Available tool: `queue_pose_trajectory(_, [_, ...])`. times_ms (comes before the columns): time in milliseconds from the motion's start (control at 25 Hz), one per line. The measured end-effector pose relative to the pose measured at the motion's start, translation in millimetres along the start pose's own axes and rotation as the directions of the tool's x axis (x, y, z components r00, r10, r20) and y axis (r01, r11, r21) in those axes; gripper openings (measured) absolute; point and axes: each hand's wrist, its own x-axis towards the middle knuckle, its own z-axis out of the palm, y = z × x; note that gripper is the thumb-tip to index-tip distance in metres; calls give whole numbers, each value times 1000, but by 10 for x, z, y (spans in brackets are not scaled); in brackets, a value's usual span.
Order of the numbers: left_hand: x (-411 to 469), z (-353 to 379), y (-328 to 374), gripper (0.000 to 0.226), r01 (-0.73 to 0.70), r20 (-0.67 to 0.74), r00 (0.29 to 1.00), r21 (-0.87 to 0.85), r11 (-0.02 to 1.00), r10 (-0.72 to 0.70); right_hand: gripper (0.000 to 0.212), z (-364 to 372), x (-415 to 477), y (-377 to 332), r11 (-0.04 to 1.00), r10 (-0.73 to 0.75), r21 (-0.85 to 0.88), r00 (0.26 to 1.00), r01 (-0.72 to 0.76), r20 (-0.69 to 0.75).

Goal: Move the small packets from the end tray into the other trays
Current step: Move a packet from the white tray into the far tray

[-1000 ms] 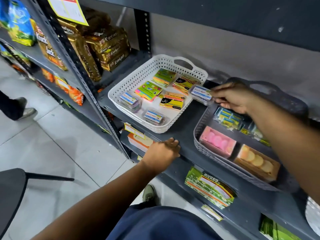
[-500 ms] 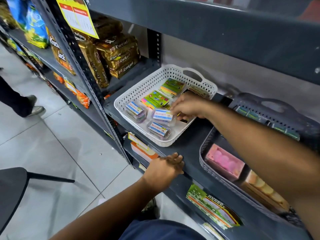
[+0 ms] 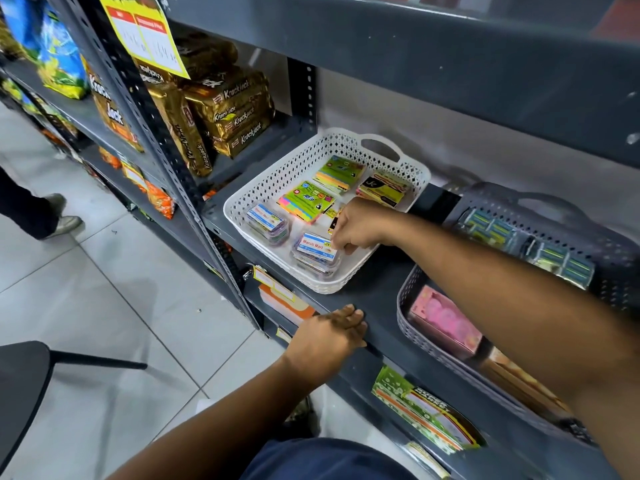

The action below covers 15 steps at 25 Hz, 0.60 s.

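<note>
A white perforated tray (image 3: 263, 178) sits on the grey shelf, left of a grey tray (image 3: 403, 306). My right hand (image 3: 360, 225) reaches into the white tray's front right corner. Its fingertips pinch the right edge of a small clear packet with a blue and white label (image 3: 313, 247), which lies on top of another like it. A second small packet stack (image 3: 266, 221) sits at the tray's front left. My left hand (image 3: 329, 336) rests flat on the shelf's front edge, holding nothing. Strips of green-blue packets (image 3: 491, 226) lie at the back of the grey tray.
Colourful sticky-note pads (image 3: 306, 200) and a black and yellow pack (image 3: 382, 188) fill the back of the white tray. A pink box (image 3: 443, 318) lies in the grey tray. Gold biscuit packs (image 3: 235, 116) stand to the left. A dark chair (image 3: 20, 382) and another person's shoe (image 3: 65, 223) are on the tiled floor.
My right hand carried a small packet from the grey tray into the white tray and lowered it onto the front right packet. The left hand stayed on the shelf edge.
</note>
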Motion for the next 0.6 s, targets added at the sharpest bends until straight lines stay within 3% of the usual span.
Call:
queue_pose_trajectory(120, [6,-19,12,38,43,55,998,-33,999,-41,18,13,1,-2,999,-24,-33,1000,24,13])
queue_pose_trajectory(320, [3,-28,-1,39,70,79,995,-71,995,-64,21,19,-15,-20,987,-74,-146,997,73,-3])
queue_pose_trajectory(440, [-13,-28,-27,31,48,52,998,-75,996,-44,22,-132,-126,6,987,-132,-110,976,115,-170])
queue_pose_trajectory(600, [2,27,-64,29,8,51,999,-93,996,-4,24,-586,-635,384,990,-141,-63,887,127,-441])
